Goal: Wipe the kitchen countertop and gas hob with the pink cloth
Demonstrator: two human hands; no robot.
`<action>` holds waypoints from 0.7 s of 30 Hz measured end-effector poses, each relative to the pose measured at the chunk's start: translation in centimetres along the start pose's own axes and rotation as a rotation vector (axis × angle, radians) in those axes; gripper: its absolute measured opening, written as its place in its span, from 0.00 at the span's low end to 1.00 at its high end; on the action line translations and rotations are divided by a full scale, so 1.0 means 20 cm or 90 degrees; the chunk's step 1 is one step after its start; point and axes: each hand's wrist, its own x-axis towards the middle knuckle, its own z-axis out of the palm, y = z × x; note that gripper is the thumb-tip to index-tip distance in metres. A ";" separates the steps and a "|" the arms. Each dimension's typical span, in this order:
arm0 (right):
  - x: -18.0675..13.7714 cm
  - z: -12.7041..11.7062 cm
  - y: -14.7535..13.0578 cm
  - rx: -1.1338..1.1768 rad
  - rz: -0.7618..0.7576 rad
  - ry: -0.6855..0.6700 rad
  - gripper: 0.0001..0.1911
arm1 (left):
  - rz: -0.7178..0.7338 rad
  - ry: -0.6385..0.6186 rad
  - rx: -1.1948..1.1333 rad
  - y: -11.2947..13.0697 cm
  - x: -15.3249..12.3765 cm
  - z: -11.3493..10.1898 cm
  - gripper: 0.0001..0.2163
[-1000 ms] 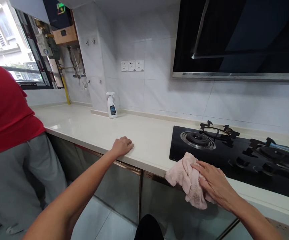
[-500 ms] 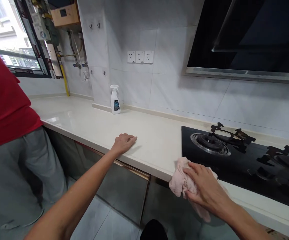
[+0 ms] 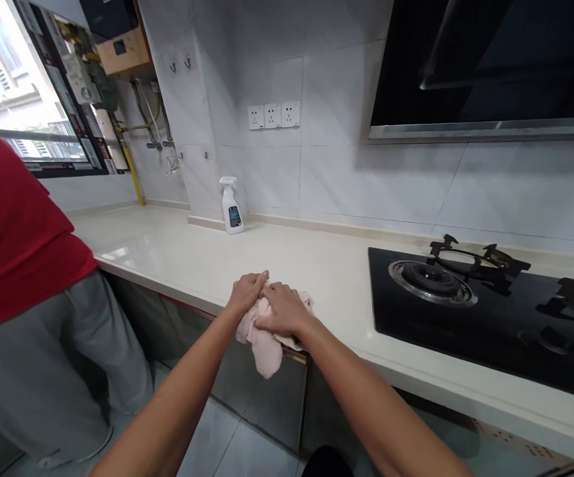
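Observation:
A pale pink cloth (image 3: 265, 344) lies over the front edge of the cream countertop (image 3: 192, 255), part of it hanging down in front of the cabinet. My right hand (image 3: 280, 311) presses on top of the cloth with its fingers curled over it. My left hand (image 3: 247, 290) lies flat on the counter right beside it, fingers stretched out and touching the cloth's left side and my right hand.
A black gas hob (image 3: 470, 305) with burners lies to the right, under a dark extractor hood (image 3: 490, 63). A white spray bottle (image 3: 232, 207) stands by the tiled wall. A person in a red top and grey trousers (image 3: 23, 278) stands close on the left.
My right hand has slid the cloth leftward from the hob's corner along the counter edge until it meets my left hand, which has stayed in place.

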 end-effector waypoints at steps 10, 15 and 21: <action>-0.46 -0.17 0.23 0.080 0.002 0.037 0.27 | 0.008 0.001 0.070 0.03 0.00 -0.01 0.32; -0.97 -0.29 0.52 0.041 -0.004 0.107 0.24 | 0.046 -0.002 0.105 0.01 0.02 0.00 0.27; -1.57 -0.35 0.92 -0.031 0.126 0.333 0.15 | 0.043 -0.004 0.110 -0.01 0.05 0.03 0.25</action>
